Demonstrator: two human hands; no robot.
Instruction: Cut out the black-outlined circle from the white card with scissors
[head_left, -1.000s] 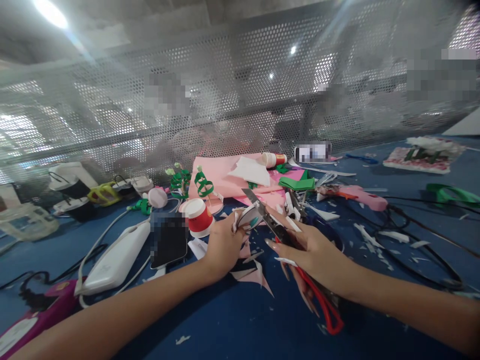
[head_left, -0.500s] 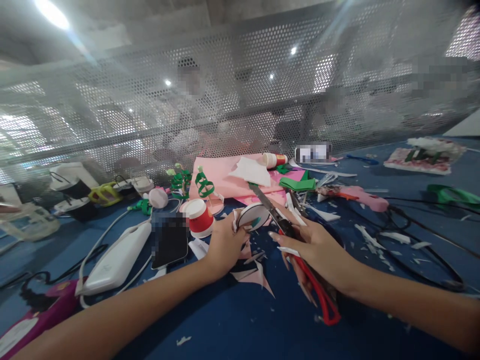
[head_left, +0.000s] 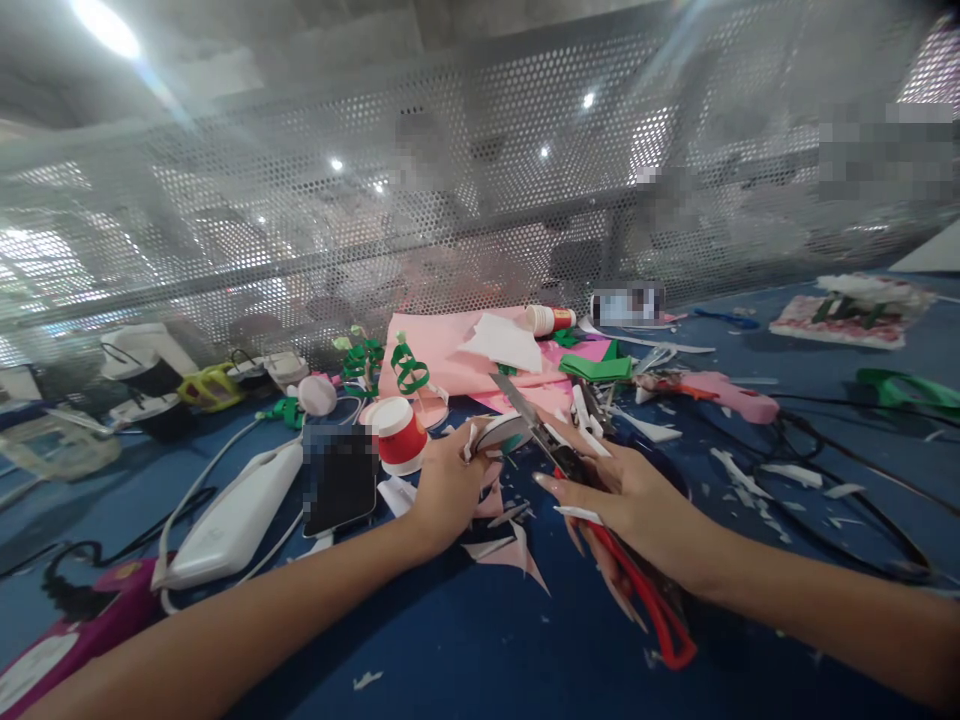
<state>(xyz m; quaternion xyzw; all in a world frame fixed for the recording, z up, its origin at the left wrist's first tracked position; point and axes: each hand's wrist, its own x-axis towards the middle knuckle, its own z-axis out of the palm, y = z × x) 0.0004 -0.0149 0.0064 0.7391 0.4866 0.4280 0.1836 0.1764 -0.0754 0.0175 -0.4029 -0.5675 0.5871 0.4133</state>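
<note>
In the middle of the head view, my left hand (head_left: 450,490) is closed around a small white round piece (head_left: 501,432) with a dark edge and a teal patch inside. My right hand (head_left: 637,510) grips scissors (head_left: 523,404) whose red handle sticks out below the palm. The metal blades point up and left and cross close to the right edge of the round piece; whether they touch it I cannot tell. A red-and-white paper cup (head_left: 401,436) stands upside down by my left hand. Pink paper scraps (head_left: 510,555) lie beneath my hands.
Left are a phone (head_left: 340,482), a white power bank (head_left: 234,515) with cables and a purple tool (head_left: 94,625). Behind lie pink paper (head_left: 435,335), stacked cups (head_left: 550,320) and green paper (head_left: 598,366). A pink glue gun (head_left: 731,397) with its cord is right. A perforated metal screen (head_left: 480,190) stands behind.
The scissors have shifted slightly left at the tip, and their red handle has swung right and down. The round piece has tilted and shows less of its face.
</note>
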